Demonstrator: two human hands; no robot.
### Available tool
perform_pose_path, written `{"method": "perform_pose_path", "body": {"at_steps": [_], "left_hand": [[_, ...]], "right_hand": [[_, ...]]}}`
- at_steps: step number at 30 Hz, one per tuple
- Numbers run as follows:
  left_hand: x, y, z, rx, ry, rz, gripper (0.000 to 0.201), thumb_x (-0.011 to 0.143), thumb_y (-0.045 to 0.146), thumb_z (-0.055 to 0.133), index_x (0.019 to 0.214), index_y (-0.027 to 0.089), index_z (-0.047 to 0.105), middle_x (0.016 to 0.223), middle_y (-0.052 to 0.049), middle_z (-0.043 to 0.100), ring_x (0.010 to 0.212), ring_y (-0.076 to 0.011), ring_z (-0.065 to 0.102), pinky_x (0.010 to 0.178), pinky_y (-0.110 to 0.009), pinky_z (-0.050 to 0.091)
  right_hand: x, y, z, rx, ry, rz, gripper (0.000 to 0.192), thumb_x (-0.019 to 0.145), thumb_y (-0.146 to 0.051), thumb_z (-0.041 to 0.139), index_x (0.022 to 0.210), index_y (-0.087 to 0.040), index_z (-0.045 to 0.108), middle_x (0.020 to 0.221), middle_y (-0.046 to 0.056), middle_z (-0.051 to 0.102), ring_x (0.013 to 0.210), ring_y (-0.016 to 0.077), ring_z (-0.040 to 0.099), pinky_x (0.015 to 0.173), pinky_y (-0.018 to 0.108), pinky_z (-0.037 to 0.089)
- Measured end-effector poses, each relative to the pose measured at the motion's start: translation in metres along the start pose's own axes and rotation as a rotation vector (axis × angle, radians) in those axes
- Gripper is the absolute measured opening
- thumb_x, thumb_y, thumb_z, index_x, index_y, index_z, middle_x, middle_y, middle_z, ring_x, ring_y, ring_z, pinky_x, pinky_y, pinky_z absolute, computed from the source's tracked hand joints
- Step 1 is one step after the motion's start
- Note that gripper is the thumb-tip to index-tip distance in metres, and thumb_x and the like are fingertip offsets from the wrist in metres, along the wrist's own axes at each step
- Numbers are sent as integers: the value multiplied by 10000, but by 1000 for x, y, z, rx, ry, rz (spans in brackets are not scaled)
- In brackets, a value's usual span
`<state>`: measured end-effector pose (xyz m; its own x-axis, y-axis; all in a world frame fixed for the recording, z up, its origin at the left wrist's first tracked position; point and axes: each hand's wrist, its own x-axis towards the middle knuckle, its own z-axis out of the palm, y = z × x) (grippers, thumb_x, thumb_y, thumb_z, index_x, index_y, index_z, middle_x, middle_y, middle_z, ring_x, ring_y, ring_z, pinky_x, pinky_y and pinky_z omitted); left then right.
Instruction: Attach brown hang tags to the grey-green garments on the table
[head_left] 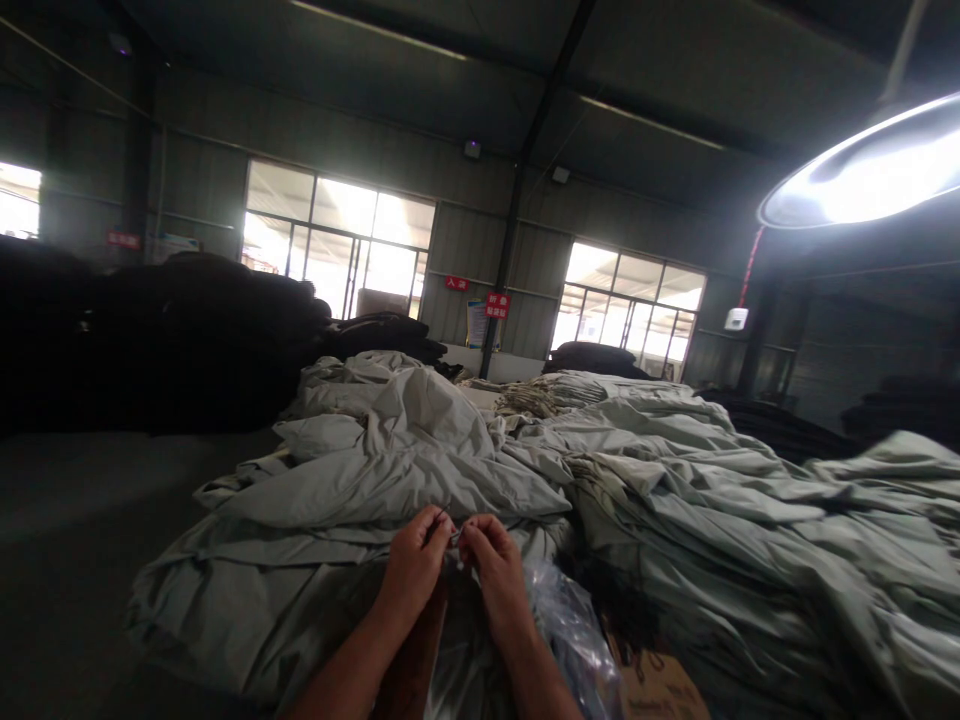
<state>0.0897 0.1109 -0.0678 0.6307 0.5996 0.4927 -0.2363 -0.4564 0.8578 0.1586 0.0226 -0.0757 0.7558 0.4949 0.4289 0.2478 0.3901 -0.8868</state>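
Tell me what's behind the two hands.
Behind the left hand and right hand is a rumpled greyish fabric pile; farther back, a wall. The hands cover some fabric, and the small thing they pinch is mostly hidden.

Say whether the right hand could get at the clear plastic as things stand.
Likely yes: the clear plastic lies beside the right forearm, mostly uncovered. But the right hand seems to pinch something small, close to the left hand, so may need to let go first.
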Motion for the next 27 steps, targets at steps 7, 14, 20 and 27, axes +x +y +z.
{"method": "perform_pose_path", "body": {"at_steps": [7,14,20,27], "left_hand": [[0,0,1,-63,-126,11,375,781,419,411,924,186,667,943,-71,703,866,-207,628,795,-298,470],[0,10,-3,-16,-3,151,348,795,392,410,848,176,678,950,-92,671,945,-220,585,896,-332,421],[-3,11,1,85,-217,91,331,800,367,380,806,186,657,760,-67,671,793,-212,606,770,-307,437],[-5,16,1,231,-181,74,242,797,314,359,616,215,485,539,7,514,546,-157,522,565,-246,361]], "right_hand": [[0,3,-3,-145,90,-166,172,713,-386,603,692,-216,622,640,-11,589,613,157,517,578,260,432],[3,3,-11,-37,148,-208,171,706,-370,619,702,-201,600,704,-19,565,704,147,523,693,263,434],[0,-2,-7,10,112,-233,163,726,-376,614,744,-213,613,774,-4,564,758,152,528,695,257,438],[2,2,-9,150,129,-104,215,709,-396,619,816,-216,567,731,-28,547,680,126,510,651,241,427]]}}
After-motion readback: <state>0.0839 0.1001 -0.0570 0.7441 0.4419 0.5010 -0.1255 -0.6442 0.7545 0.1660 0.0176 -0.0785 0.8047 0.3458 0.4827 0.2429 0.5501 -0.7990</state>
